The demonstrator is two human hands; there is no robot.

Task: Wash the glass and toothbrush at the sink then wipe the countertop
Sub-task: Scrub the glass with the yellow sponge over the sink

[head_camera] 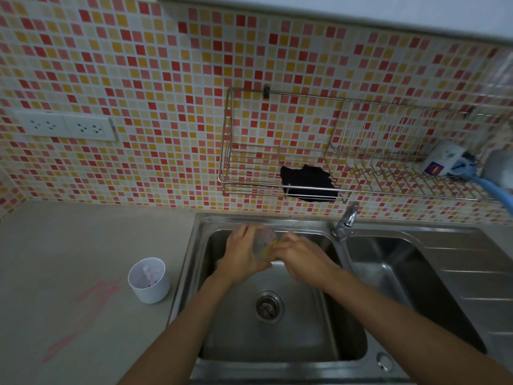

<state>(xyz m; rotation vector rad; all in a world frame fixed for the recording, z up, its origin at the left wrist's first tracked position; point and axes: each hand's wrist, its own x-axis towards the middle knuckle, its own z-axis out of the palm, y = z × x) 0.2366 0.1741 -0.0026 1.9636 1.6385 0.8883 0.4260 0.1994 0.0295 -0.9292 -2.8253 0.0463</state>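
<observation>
Over the left basin of the steel sink (194, 268), my left hand (240, 255) grips a clear glass (265, 238) lying on its side. My right hand (301, 255) pinches a yellow sponge (268, 249) against the glass's mouth. A white cup (150, 279) with a pale toothbrush inside stands on the grey countertop (69, 259) just left of the sink. Red marks streak the countertop near its front left. The faucet (345, 222) stands between the two basins, and no water stream shows.
A wire rack (277, 168) hangs on the mosaic wall above the sink, holding a dark cloth (308, 183) and, at right, a white-and-blue object (444, 161). Wall sockets (66, 126) sit at left. A second basin (388, 273) and drainboard lie to the right.
</observation>
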